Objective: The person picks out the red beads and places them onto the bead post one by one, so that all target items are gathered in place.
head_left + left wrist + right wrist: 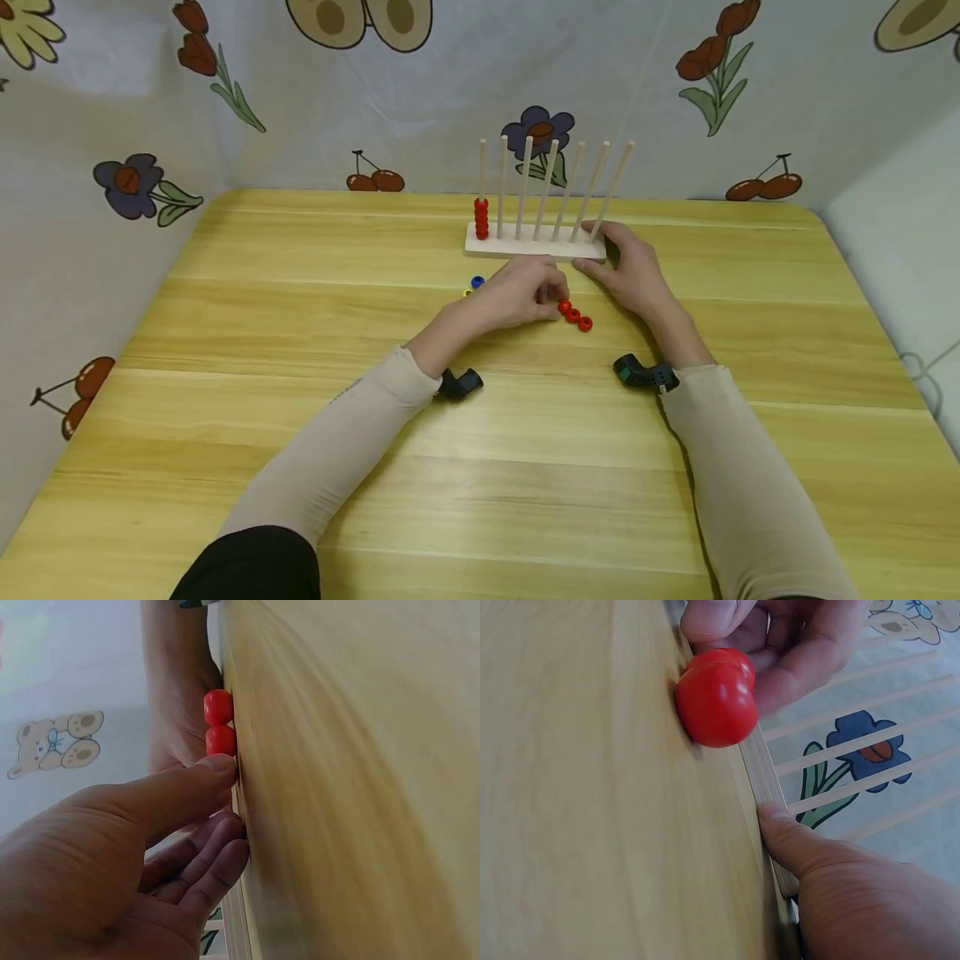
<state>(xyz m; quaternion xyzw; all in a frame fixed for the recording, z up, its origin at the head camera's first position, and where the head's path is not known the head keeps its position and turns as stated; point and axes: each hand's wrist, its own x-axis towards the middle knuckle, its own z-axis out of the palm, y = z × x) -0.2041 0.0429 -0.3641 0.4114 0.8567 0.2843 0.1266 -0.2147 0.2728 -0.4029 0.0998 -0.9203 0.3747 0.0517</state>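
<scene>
My left hand [519, 292] is low over the table in front of a wooden peg rack [525, 247], its thumb and index finger pinching the far end bead of a short row of red beads [573, 316]. In the left wrist view two red beads [219, 722] show beyond the thumb tip, which hides the pinched one. My right hand [636, 271] grips the right end of the rack's base, thumb [784, 825] along the front edge and fingers behind. Several red beads [482, 219] are stacked on the leftmost peg; the other pegs are bare.
A blue bead [477, 282] and a yellow bead [467, 293] lie partly behind my left hand. The wooden table [525, 467] ends at a patterned cloth wall [300, 125] just behind the rack. Dark wrist devices [647, 373] sit under both forearms.
</scene>
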